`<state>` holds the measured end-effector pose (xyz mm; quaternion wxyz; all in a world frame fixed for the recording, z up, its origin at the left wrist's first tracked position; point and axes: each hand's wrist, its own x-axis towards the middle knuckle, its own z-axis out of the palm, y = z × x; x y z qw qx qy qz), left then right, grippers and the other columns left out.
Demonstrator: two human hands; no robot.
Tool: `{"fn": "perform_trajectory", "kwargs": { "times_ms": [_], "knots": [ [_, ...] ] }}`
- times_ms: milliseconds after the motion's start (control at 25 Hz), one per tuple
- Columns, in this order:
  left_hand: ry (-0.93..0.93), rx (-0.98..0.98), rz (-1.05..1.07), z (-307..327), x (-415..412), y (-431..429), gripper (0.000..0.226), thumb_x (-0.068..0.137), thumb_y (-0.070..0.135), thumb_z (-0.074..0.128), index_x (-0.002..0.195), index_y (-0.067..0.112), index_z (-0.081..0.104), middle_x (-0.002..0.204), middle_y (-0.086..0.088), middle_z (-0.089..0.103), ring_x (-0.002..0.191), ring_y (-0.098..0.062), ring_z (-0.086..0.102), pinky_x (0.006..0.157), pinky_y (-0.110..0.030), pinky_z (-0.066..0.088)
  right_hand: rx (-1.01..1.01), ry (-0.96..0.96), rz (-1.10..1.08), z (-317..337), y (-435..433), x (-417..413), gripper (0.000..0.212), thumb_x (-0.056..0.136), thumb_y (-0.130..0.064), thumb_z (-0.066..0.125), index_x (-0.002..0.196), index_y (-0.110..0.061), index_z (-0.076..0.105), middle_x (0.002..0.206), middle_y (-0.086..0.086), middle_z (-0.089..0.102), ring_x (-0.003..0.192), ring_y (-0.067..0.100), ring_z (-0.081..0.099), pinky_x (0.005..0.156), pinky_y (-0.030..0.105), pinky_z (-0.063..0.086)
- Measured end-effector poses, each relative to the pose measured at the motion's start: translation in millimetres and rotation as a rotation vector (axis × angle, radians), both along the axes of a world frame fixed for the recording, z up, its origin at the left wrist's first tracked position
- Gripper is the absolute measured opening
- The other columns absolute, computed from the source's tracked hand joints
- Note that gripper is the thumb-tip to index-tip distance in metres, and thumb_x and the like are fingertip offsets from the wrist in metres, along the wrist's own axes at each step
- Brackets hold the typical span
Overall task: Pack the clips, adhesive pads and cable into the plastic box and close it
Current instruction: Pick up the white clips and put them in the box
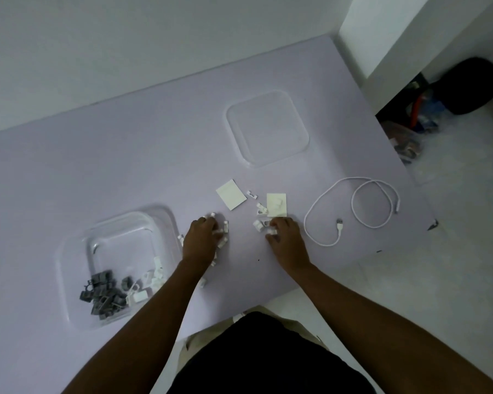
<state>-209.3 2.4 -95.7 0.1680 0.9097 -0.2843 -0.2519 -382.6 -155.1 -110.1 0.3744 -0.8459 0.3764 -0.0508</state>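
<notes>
A clear plastic box (77, 251) stands at the left of the pale table, holding grey clips (103, 294) and some white clips (150, 280). Its clear lid (268, 127) lies flat farther back. My left hand (201, 245) rests palm down over a scatter of white clips (224, 233), fingers curled around some. My right hand (285, 240) presses on other white clips (261, 224), fingers bent over them. Two square adhesive pads (231, 193) (276, 204) lie just beyond the hands. A white cable (353, 207) lies coiled to the right.
The table's right edge runs close past the cable, with pale floor beyond. A black bag (467, 85) and clutter (413, 129) sit on the floor at the far right. A white wall borders the table's back edge.
</notes>
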Motion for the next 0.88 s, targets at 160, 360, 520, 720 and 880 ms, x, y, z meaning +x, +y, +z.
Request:
{"fn": "perform_trajectory", "kwargs": {
  "times_ms": [160,360,520,720,880],
  "knots": [
    [0.064,-0.035,0.075,1,-1,3,0.017,0.084,0.019,0.070,0.096,0.013,0.060,0.090,-0.005,0.063,0.081,-0.022,0.058,0.063,-0.029,0.038,-0.068,-0.064,0.036,5,-1,-9,0.038,0.079,-0.011,0.078,0.114,-0.013,0.062,0.120,0.009,0.060,0.116,0.028,0.052,0.091,0.035,0.051],
    [0.019,-0.055,0.046,6,0,12,0.025,0.081,0.016,0.073,0.103,0.010,0.064,0.099,-0.008,0.066,0.092,-0.027,0.061,0.069,-0.031,0.043,-0.137,0.049,-0.031,2,-5,-18,0.046,0.081,-0.024,0.077,0.124,-0.018,0.062,0.126,0.008,0.057,0.120,0.028,0.045,0.097,0.038,0.044],
    [0.002,-0.158,0.026,16,-7,-8,0.032,0.087,0.021,0.067,0.117,0.012,0.061,0.111,-0.008,0.064,0.102,-0.025,0.059,0.081,-0.033,0.047,-0.091,0.051,0.027,0,-1,-9,0.038,0.083,-0.018,0.075,0.120,-0.015,0.066,0.121,0.009,0.061,0.116,0.029,0.050,0.093,0.039,0.048],
    [0.037,-0.185,-0.163,16,-24,-54,0.036,0.085,0.033,0.070,0.116,0.016,0.061,0.115,-0.005,0.062,0.105,-0.022,0.056,0.085,-0.031,0.048,-0.097,0.038,0.041,-7,-4,-5,0.020,0.085,-0.011,0.074,0.104,-0.005,0.071,0.103,0.013,0.067,0.099,0.029,0.061,0.085,0.033,0.052],
    [0.043,-0.105,-0.280,4,-36,-67,0.037,0.081,0.032,0.072,0.114,0.015,0.066,0.114,-0.007,0.061,0.107,-0.025,0.056,0.083,-0.032,0.048,0.343,-0.124,-0.393,8,-20,-11,0.017,0.084,-0.018,0.078,0.097,-0.007,0.075,0.086,0.003,0.072,0.077,0.014,0.065,0.073,0.024,0.050]
  ]
}}
